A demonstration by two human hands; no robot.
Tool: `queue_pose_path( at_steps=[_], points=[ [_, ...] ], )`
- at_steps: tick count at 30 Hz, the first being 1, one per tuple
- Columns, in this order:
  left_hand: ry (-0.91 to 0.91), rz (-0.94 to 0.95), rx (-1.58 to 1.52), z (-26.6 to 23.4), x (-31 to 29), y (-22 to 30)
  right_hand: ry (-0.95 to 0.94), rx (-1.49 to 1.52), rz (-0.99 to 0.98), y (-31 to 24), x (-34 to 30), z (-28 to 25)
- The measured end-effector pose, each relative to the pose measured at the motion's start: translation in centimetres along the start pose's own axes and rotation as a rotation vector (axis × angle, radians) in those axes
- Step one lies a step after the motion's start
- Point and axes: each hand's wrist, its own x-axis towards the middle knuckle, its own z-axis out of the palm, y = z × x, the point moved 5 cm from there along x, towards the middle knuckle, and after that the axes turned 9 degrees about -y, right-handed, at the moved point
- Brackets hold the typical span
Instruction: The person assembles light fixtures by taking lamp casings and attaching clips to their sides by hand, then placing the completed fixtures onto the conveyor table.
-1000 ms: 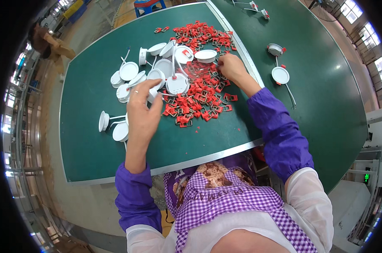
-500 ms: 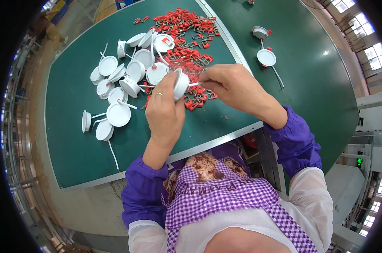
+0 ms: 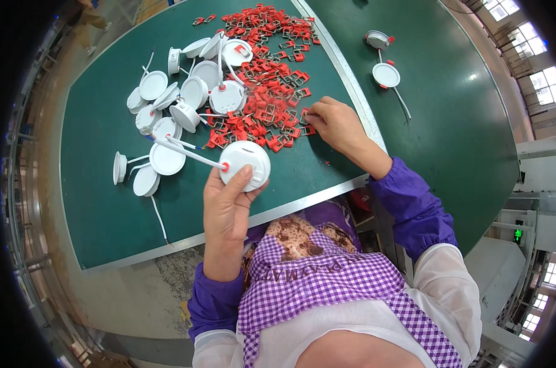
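Note:
A round white downlight (image 3: 251,157) sits in my left hand (image 3: 225,208), thumb pressed on its back and the fingers beneath. Its white cable (image 3: 192,154) leaves a red grommet and points to the upper left. My right hand (image 3: 340,127) is at the right edge of a heap of red spring clips (image 3: 272,109) with metal wire loops. Its thumb and forefinger pinch together at one red clip (image 3: 304,113), partly hidden by the fingertips. Left of the heap, several more white downlights (image 3: 167,159) with cables lie in a loose group.
The green table (image 3: 100,202) has a metal edge strip along its front. A metal divider (image 3: 345,67) separates it from a second green surface (image 3: 449,122) on the right. On that surface lie a white downlight (image 3: 386,75) with red clips and another (image 3: 377,40) beyond it.
The downlight has come nearer and turned so its back faces up, held by my left hand alone. My right hand has let go of the cable and moved right to the clips.

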Motion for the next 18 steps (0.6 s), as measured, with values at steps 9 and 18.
queue_pose_path(
  at_steps=[9, 18],
  points=[
    [-0.047, -0.101, -0.054, 1.2, -0.3, -3.5, -0.093, -0.096, 0.128, 0.1, 0.6, 0.0],
    [-0.049, -0.091, -0.030, 1.2, 0.6, -4.7, 0.245, 0.208, 0.092, 0.5, -3.4, -2.0]
  ],
)
